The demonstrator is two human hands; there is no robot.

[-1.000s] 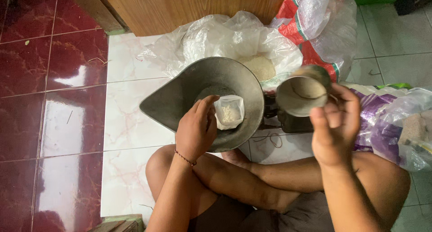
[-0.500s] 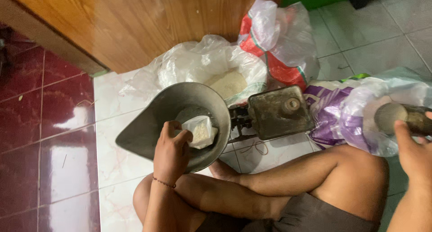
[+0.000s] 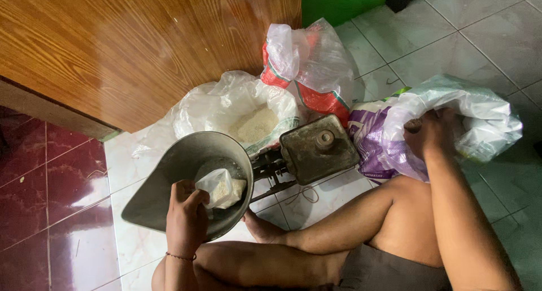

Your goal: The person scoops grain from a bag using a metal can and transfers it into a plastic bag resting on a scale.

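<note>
Small plastic bag (image 3: 221,188) of grain in scale pan (image 3: 169,172): left hand (image 3: 185,215) fingers pinch it; keep mouth up. Right hand (image 3: 427,134), 2 o'clock, inside purple sack (image 3: 372,144), grip unclear.

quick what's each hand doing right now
Left hand: closed on small clear bag in the scale pan.
Right hand: inside sack, grip cannot be told.
</note>
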